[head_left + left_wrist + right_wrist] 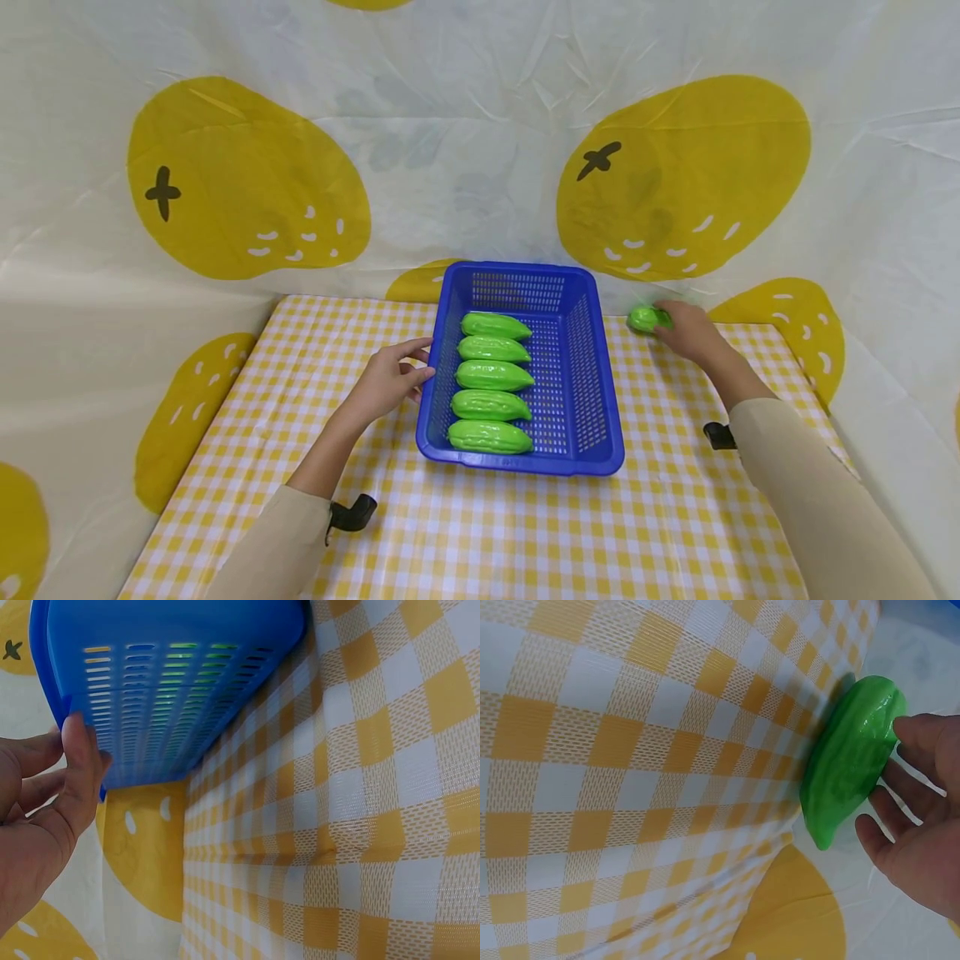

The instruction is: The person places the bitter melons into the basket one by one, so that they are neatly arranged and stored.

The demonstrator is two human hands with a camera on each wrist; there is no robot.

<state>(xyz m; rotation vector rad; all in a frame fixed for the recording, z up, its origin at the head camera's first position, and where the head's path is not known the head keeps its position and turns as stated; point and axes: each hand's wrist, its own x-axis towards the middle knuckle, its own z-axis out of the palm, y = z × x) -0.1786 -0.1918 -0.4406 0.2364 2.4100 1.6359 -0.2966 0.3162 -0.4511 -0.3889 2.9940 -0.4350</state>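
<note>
In the head view a blue plastic basket (517, 464) with slotted walls stands in the middle of the table. Inside it, along its left side, a column of several glossy green bitter melons (495, 376) lies crosswise, tips to the right. My left hand (387, 382) touches the basket's left rim with loosely extended fingers; the left wrist view has its fingertips (77, 742) right at the rim. Near the back edge, right of the basket, my right hand (688, 332) pinches another green bitter melon (851, 754) between thumb and fingers. That melon is close over the tablecloth.
A yellow and white checked tablecloth (480, 533) covers the table. Behind and beside it hangs a pale cloth (465, 150) printed with large yellow fruits, close to the table's back edge. Black wrist mounts (352, 512) are at both sleeves.
</note>
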